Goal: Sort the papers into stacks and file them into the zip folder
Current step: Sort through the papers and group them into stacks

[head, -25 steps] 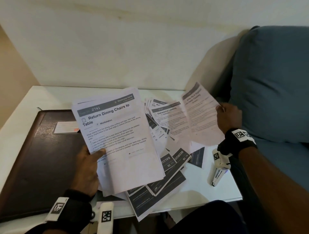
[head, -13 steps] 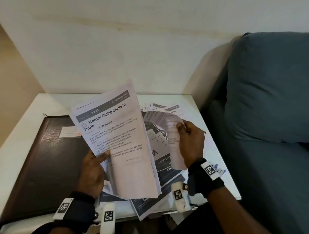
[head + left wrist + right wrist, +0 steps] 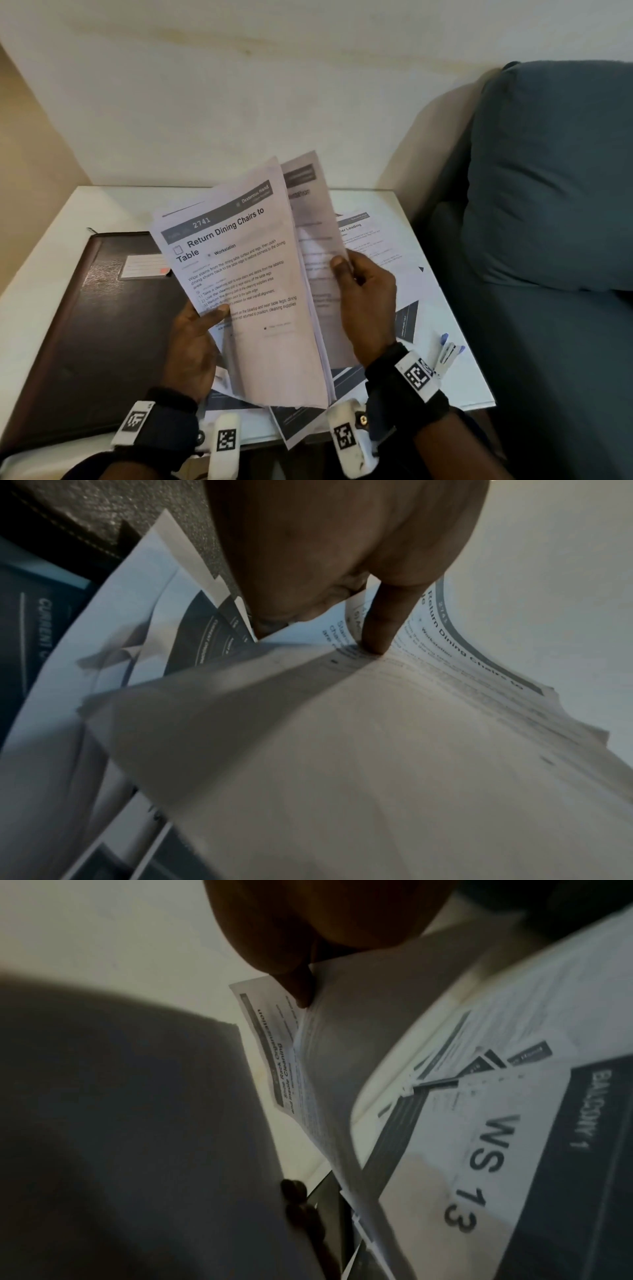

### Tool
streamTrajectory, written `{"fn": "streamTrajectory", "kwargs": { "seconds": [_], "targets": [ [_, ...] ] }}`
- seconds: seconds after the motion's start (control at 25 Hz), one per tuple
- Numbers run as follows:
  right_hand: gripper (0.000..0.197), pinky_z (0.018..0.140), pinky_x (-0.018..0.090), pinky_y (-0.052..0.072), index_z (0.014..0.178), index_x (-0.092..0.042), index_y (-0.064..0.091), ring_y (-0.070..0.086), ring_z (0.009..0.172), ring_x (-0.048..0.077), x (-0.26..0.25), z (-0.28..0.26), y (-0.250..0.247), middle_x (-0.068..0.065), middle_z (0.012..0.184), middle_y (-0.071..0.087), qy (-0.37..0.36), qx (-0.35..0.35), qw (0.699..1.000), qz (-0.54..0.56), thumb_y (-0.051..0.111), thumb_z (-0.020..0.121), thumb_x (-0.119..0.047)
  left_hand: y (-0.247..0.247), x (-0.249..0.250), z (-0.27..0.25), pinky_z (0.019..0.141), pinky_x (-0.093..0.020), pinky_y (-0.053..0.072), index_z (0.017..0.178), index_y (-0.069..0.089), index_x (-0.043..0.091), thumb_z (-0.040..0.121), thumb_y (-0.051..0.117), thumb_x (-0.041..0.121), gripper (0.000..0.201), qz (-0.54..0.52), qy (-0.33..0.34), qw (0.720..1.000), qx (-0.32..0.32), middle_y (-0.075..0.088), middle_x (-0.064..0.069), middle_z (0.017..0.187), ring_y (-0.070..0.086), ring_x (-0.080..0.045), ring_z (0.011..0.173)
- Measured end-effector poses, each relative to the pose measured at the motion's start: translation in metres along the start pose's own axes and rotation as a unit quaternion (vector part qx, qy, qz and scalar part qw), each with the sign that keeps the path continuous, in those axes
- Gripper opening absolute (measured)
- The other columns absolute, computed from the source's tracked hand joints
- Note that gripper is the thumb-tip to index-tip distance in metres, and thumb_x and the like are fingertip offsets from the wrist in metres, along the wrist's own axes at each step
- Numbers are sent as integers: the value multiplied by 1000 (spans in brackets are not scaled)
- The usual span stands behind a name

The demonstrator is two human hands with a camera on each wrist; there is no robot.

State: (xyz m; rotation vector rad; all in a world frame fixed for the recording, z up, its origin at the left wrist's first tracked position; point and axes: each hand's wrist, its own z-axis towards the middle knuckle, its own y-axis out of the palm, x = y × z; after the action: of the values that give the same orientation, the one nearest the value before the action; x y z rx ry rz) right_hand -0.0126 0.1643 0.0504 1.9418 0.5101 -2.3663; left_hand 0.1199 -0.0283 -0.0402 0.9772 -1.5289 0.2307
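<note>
My left hand (image 3: 195,339) grips a stack of white printed papers (image 3: 246,291) above the table, thumb on the top sheet headed "Return Dining Chairs to Table"; in the left wrist view the thumb (image 3: 383,626) presses that stack of papers (image 3: 377,750). My right hand (image 3: 363,294) pinches a single sheet (image 3: 315,219) and holds it against the right side of the stack; the right wrist view shows the thumb (image 3: 301,988) on this sheet (image 3: 291,1069). The dark brown zip folder (image 3: 85,325) lies closed on the table's left half. Loose papers (image 3: 373,246) lie scattered under my hands.
The white table (image 3: 54,240) stands against a cream wall. A blue sofa cushion (image 3: 555,178) is close on the right. Dark-printed sheets (image 3: 301,421) hang over the table's near edge. A small blue-and-white object (image 3: 448,349) lies near the right edge.
My right hand carried the single sheet from the far right over to the stack in my left hand. The left hand raised and tilted its stack more upright.
</note>
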Motion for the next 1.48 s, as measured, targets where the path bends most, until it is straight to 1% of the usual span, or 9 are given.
{"fn": "streamTrajectory", "kwargs": {
  "seconds": [0.24, 0.44, 0.64, 0.76, 0.88, 0.96, 1.08, 1.24, 1.48],
  "targets": [
    [22, 87, 54, 59, 111, -29, 77, 72, 93, 21, 3, -21, 22, -6, 97, 77, 66, -73, 993, 71, 55, 104, -27, -4, -6, 7, 79, -36, 59, 120, 65, 13, 95, 48, -2, 34, 4, -28, 998, 49, 73, -10, 122, 73, -22, 106],
    [17, 86, 54, 60, 98, -18, 77, 74, 89, 30, 2, -18, 19, 2, 92, 78, 123, -95, 984, 91, 61, 102, -24, -8, -9, 8, 70, -43, 57, 133, 61, 16, 98, 54, 10, 36, 27, -56, 997, 55, 73, -10, 122, 71, -35, 108],
    [16, 90, 58, 57, 103, -8, 77, 70, 98, 43, 6, -2, 0, 15, 99, 77, 155, -158, 968, 120, 64, 98, -16, -7, -5, 6, 87, -44, 63, 131, 60, 6, 98, 59, 8, 34, 15, -54, 998, 26, 71, -13, 126, 70, -33, 113],
    [32, 75, 41, 56, 107, 1, 73, 68, 86, 35, 10, 26, -13, 14, 98, 74, 209, -212, 946, 125, 63, 98, -28, -8, -7, 6, 90, -48, 61, 135, 59, 9, 100, 58, 9, 35, 18, -63, 998, 10, 71, -13, 128, 69, -36, 116],
    [52, 66, 30, 51, 102, -5, 74, 73, 80, 25, 40, 95, -38, 8, 96, 78, 227, -156, 961, 35, 61, 94, -55, -10, -11, 9, 89, -48, 62, 141, 54, 9, 103, 52, 5, 38, 10, -58, 998, 10, 67, -13, 134, 67, -36, 118],
    [52, 82, 38, 56, 105, -9, 74, 73, 97, 29, 80, 158, -57, 9, 104, 77, 147, -105, 965, -189, 63, 92, -58, -10, -12, 9, 80, -42, 64, 142, 52, 9, 103, 50, 3, 39, 12, -48, 998, 23, 68, -11, 132, 71, -30, 112],
    [87, 106, 47, 47, 138, -7, 56, 53, 129, 38, 134, 225, -75, 17, 142, 55, 154, -135, 856, -475, 67, 80, -71, -9, -11, 7, 73, -39, 65, 140, 54, 14, 104, 47, 3, 38, 32, -34, 998, 35, 72, -5, 125, 75, -22, 101],
    [115, 105, 47, 46, 141, -11, 45, 49, 130, 39, 173, 246, -71, 17, 142, 49, 196, -174, 808, -528, 83, 55, -76, -8, -11, 8, 76, -41, 65, 136, 58, 21, 104, 49, 5, 36, 35, -33, 997, 64, 75, 2, 118, 76, -18, 99],
    [110, 103, 49, 47, 137, -11, 46, 50, 127, 38, 178, 247, -70, 17, 138, 51, 205, -167, 805, -531, 90, 53, -65, -5, -15, 12, 86, -34, 52, 136, 59, 19, 103, 52, 4, 37, 72, -18, 993, 92, 73, 7, 119, 67, -17, 115]
  ]
}}
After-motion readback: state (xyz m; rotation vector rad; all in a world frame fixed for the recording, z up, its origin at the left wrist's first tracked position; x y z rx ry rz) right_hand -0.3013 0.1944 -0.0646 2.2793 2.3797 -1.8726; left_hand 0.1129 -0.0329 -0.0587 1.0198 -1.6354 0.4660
